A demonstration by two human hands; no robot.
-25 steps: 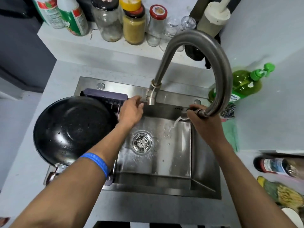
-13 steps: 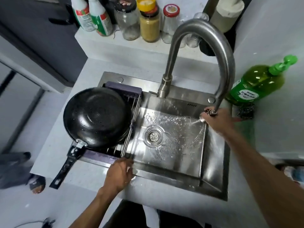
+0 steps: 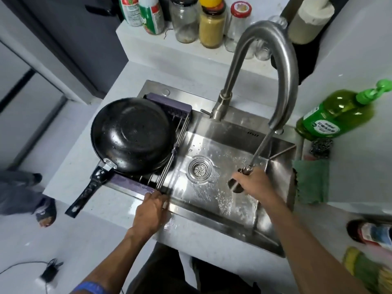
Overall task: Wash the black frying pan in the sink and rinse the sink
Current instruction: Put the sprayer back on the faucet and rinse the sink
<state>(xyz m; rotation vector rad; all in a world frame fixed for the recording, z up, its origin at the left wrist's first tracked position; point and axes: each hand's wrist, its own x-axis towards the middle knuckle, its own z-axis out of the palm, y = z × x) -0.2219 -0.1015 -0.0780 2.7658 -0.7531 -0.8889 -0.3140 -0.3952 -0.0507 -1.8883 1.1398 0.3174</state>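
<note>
Gripping the pull-out spray head (image 3: 244, 172) with curled fingers, the right hand (image 3: 257, 184) holds it low over the wet steel sink (image 3: 222, 192), its hose drawn from the arched faucet (image 3: 282, 66). The left hand (image 3: 151, 211) rests on the sink's front rim, fingers curled at the end of the drying rack (image 3: 169, 164). The black frying pan (image 3: 132, 134) lies upside down on that rack at the sink's left side, handle pointing toward the tabletop's front edge. 1 green soap bottle (image 3: 337, 115) sits at the right edge.
</note>
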